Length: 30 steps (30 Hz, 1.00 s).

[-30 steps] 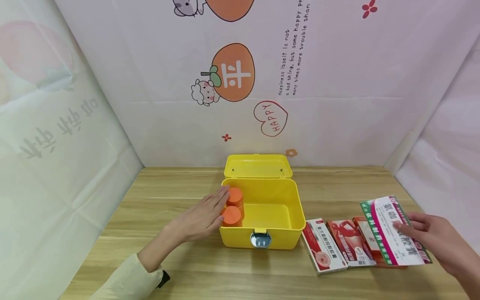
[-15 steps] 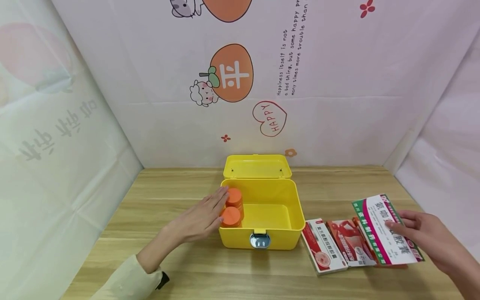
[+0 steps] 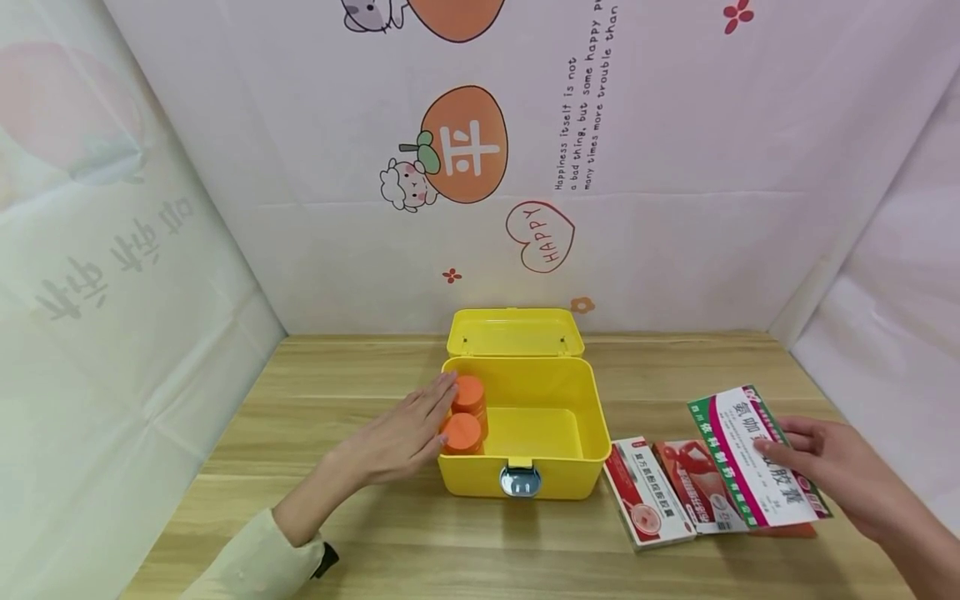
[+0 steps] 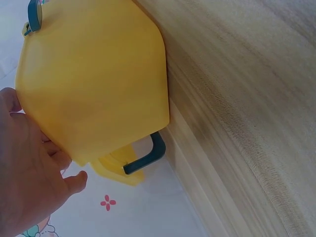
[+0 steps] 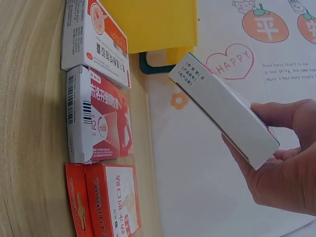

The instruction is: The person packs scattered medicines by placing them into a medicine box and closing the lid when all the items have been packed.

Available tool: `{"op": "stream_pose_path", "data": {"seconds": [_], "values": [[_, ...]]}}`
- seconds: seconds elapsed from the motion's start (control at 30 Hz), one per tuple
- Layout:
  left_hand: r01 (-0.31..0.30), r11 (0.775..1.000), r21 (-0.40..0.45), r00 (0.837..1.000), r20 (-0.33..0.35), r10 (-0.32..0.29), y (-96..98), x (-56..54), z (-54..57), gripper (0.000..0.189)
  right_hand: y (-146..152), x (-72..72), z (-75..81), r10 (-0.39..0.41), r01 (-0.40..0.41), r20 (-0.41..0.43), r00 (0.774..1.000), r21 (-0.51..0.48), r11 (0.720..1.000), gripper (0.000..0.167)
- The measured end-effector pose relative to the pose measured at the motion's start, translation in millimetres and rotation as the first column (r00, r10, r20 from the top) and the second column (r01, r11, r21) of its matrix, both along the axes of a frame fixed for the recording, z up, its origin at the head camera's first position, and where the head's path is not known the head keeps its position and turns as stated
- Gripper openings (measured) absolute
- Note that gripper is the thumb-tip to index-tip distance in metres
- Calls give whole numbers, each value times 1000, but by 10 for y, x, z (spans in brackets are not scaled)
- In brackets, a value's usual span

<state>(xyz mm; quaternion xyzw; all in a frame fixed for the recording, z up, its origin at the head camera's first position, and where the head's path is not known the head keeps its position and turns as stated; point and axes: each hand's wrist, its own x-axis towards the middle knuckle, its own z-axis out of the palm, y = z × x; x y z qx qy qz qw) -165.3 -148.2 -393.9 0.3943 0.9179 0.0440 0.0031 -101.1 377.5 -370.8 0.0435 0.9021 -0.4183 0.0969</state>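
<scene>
My right hand [image 3: 832, 467] pinches a white, green and magenta medicine box [image 3: 757, 458] between thumb and fingers, held above the other boxes at the right. In the right wrist view the white narrow side of this medicine box [image 5: 227, 108] faces the camera. My left hand [image 3: 397, 429] lies with fairly straight fingers at the left rim of the yellow storage box [image 3: 551, 479]. Its fingertips are beside two orange-lidded jars [image 3: 462, 433] standing inside, along the left wall. In the left wrist view the fingers touch the top edge of the yellow box [image 4: 98, 79].
The yellow lid [image 3: 516, 332] stands open at the back. Right of the box lie a red-and-white medicine box [image 3: 648, 492], a red medicine box [image 3: 697, 483] and an orange-and-white box [image 5: 116, 197]. A printed cloth [image 3: 652, 267] rises behind the wooden table [image 3: 352, 367].
My right hand has moved left with the medicine box, towards the yellow box, covering more of the boxes beneath. The left hand has stayed in place.
</scene>
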Motion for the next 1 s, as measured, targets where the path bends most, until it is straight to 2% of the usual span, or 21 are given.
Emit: {"op": "stream_pose_path", "data": {"seconds": [0.4, 0.77, 1.0], "values": [[-10, 1000, 8, 1000, 13, 10, 5, 8, 6, 65, -127, 20, 27, 43, -42, -35, 998, 27, 999, 66], [-10, 1000, 1, 1000, 17, 10, 12, 10, 14, 65, -235, -9, 53, 79, -80, -19, 997, -56, 995, 65], [-19, 1000, -5, 999, 29, 19, 13, 11, 21, 65, -307, -28, 51, 99, -100, -19, 995, -55, 993, 68]]}}
